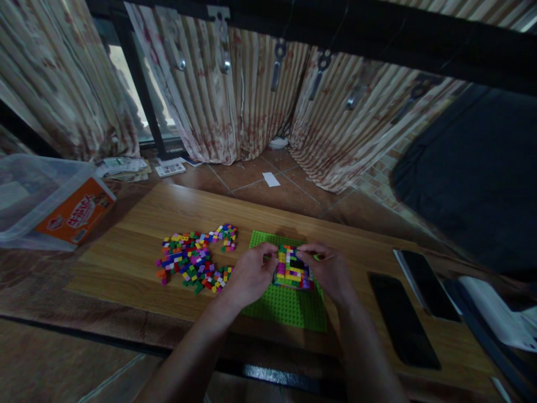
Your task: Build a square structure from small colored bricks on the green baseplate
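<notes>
A multicoloured toy brick build (292,270) sits over the green studded baseplate (289,310), with a dark gap in its upper right part. My left hand (254,271) has its fingers curled and closed at the build's left edge. At the upper right edge, my right hand (327,268) pinches with thumb and forefinger touching the build; whatever small piece may be between them is hidden. To the left, a loose pile of small toy bricks (193,260) in many colours spreads over the wooden table (126,252).
Two dark phones (405,319) lie at the table's right, one on a white pad or book. A clear plastic bin (37,196) with an orange label stands beyond the left end. Curtains (251,101) hang behind, and a dark covered object (470,179) is at right.
</notes>
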The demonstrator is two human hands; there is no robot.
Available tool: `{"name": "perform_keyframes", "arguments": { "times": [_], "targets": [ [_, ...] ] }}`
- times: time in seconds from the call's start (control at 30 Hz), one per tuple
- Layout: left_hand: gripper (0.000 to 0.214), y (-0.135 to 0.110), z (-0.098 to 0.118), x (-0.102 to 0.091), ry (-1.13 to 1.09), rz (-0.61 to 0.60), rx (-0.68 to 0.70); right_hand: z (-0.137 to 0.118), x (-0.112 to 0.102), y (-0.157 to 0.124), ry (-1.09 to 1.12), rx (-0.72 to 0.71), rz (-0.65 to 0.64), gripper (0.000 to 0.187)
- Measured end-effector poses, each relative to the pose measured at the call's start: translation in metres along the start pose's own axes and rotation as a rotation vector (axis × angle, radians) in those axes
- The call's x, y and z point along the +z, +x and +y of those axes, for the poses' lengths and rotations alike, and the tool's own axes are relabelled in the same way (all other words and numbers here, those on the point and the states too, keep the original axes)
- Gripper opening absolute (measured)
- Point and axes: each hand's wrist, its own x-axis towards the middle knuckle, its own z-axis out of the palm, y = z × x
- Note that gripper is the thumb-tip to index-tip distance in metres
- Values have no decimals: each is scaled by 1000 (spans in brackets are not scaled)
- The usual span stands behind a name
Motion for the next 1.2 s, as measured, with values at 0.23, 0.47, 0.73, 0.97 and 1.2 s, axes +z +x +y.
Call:
{"name": "perform_keyframes", "arguments": {
  "times": [0.23,0.47,0.73,0.97,1.2],
  "targets": [
    [29,-1,1,-1,30,-13,4,-3,0,4,-23,55,-29,14],
    [28,-1,0,0,22,-9,22,-5,3,6,145,214,-31,19],
    [26,0,2,-1,48,-10,20,-12,-5,0,217,290,-73,31],
    [28,0,0,-2,55,5,23,-9,-1,2,159,275,-30,31],
    [27,-1,-1,-3,50,15,35,-10,4,3,135,299,3,28]
  ]
}}
